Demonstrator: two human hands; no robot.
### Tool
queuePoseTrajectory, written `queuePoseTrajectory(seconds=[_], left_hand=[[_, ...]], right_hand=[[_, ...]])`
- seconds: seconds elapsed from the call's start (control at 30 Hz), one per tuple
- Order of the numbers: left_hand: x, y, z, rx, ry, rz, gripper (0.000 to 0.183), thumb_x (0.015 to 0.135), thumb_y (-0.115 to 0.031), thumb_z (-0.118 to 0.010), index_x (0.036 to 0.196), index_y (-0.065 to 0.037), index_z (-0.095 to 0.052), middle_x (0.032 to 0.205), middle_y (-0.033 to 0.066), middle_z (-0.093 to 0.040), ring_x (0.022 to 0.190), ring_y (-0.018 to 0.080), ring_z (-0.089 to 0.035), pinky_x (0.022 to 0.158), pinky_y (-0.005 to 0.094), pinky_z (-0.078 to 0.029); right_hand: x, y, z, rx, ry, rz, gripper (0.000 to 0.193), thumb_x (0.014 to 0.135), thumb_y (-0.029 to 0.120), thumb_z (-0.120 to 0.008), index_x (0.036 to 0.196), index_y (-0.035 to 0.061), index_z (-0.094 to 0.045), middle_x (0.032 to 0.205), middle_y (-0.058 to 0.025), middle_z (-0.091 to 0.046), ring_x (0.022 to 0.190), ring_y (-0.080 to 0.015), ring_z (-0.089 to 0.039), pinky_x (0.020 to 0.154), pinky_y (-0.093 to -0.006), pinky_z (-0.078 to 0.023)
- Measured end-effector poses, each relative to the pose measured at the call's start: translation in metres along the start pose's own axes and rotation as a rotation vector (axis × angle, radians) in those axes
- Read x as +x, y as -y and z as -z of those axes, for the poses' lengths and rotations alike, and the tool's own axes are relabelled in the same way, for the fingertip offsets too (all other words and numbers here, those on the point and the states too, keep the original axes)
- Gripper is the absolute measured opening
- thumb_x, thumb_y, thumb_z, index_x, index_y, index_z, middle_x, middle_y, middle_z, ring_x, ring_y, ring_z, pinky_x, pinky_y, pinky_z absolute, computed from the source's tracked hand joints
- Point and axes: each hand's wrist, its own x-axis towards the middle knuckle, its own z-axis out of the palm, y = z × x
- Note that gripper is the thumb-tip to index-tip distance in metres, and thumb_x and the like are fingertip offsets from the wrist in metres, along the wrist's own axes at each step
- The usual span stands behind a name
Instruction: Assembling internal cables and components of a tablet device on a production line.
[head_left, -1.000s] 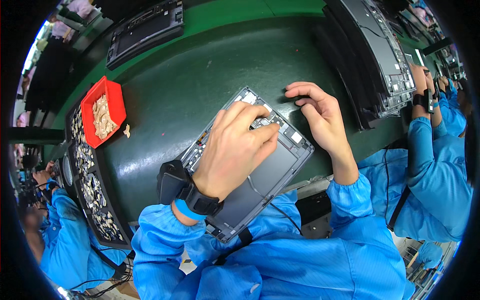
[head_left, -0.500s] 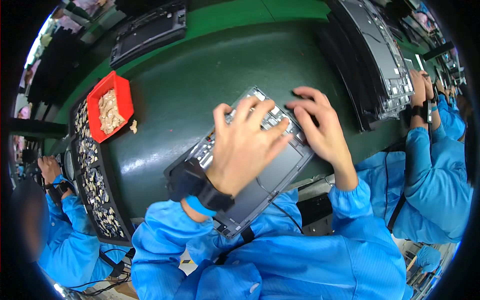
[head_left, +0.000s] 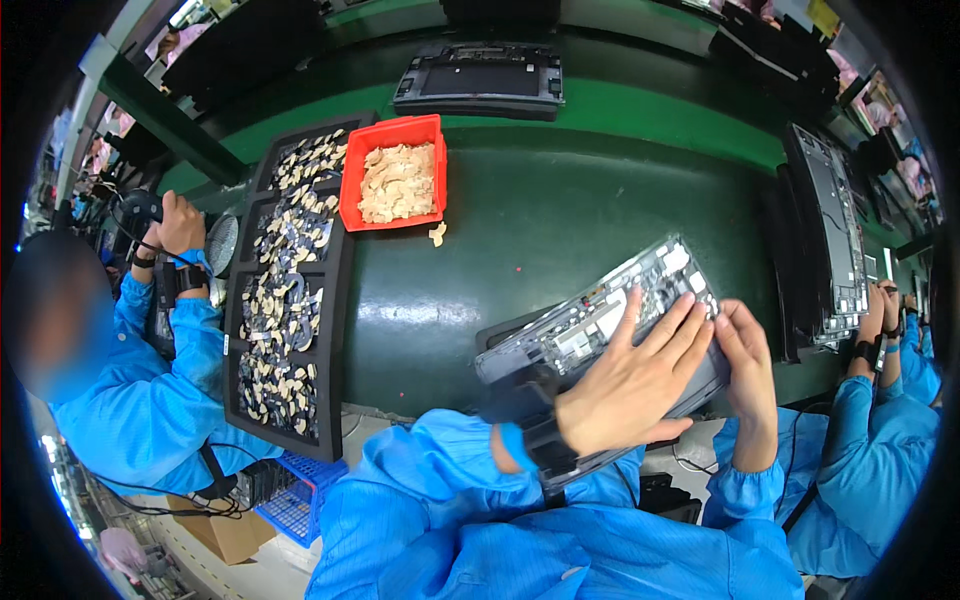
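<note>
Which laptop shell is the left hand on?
The front shell, set at an angle, under the left hand; the far shell and the shell stack at right lie clear of it.

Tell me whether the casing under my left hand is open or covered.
Open: the casing shows bare circuit parts along its far side, exposed around the left hand.

Left hand [head_left: 635, 385] spreads palm-down, lower right of center frame; right hand [head_left: 750, 358], slightly curled, is just beside it.
</note>
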Motion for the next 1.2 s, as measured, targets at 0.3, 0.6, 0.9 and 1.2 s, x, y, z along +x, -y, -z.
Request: queuePoseTrajectory(seconds=[0.3,0.6,0.9,1.2], left_hand=[[-0.1,0.036,0.051,-0.148,-0.393,0.321,0.046,0.087,-0.025,-0.081,0.131,-0.012,-0.073,0.132,0.0062,-0.071,0.134,0.0256,-0.061,0.122,0.0563,-0.03],[-0.133,0.048,0.029,-0.043,-0.403,0.448,0.028,0.09,-0.026,-0.077,0.117,-0.016,-0.079,0.133,0.0044,-0.07,0.134,0.0242,-0.059,0.121,0.0585,-0.03],[-0.133,0.05,0.025,-0.056,-0.377,0.374,0.031,0.093,-0.026,-0.074,0.121,-0.015,-0.076,0.138,0.0059,-0.066,0.138,0.026,-0.054,0.121,0.0588,-0.031],[-0.154,0.044,0.03,-0.216,-0.392,0.391,0.033,0.099,-0.03,-0.069,0.126,-0.011,-0.074,0.133,0.0091,-0.068,0.13,0.0262,-0.06,0.122,0.0558,-0.032]], right_hand=[[0.224,0.077,0.068,-0.426,-0.54,0.492,0.042,0.108,0.021,-0.059,0.141,-0.0041,-0.059,0.13,-0.0126,-0.069,0.117,-0.018,-0.063,0.104,-0.0297,-0.046],[0.355,0.126,-0.029,-1.317,-0.448,0.582,0.046,0.093,0.039,-0.066,0.12,0.0029,-0.073,0.122,-0.0237,-0.073,0.114,-0.0438,-0.069,0.101,-0.0507,-0.054],[0.386,0.075,-0.212,-0.969,-0.057,0.1,0.097,0.079,0.077,-0.075,0.115,-0.0135,-0.073,0.124,-0.0301,-0.072,0.116,-0.0388,-0.071,0.098,-0.0435,-0.054],[0.252,0.138,-0.129,-0.162,-0.191,0.546,0.053,0.097,0.018,-0.077,0.14,-0.0065,-0.056,0.133,-0.0146,-0.066,0.121,-0.0211,-0.063,0.106,-0.0347,-0.049]])
